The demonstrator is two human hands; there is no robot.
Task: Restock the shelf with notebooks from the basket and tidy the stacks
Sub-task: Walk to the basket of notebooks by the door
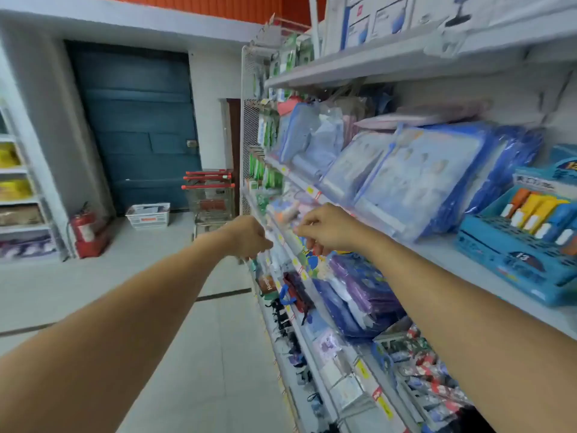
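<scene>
My left hand [249, 235] and my right hand [327, 228] reach out together to the front edge of the middle shelf [437, 248]. The fingers of both are curled. Between them sits a blurred clear-wrapped pastel pack [282, 212], and each hand seems to pinch one side of it. Blue wrapped notebook packs [421, 179] lean in a row on the same shelf to the right. Purple and blue packs [365, 285] are stacked on the shelf below. A white basket [148, 217] holding some items stands on the floor far back by the blue door.
A blue tray of markers [515, 245] sits on the middle shelf at right. Red-handled shopping carts [209, 195] are parked at the shelf's far end. A red fire extinguisher [84, 228] stands at the left wall. Small goods hang along the lower shelf fronts [290, 307].
</scene>
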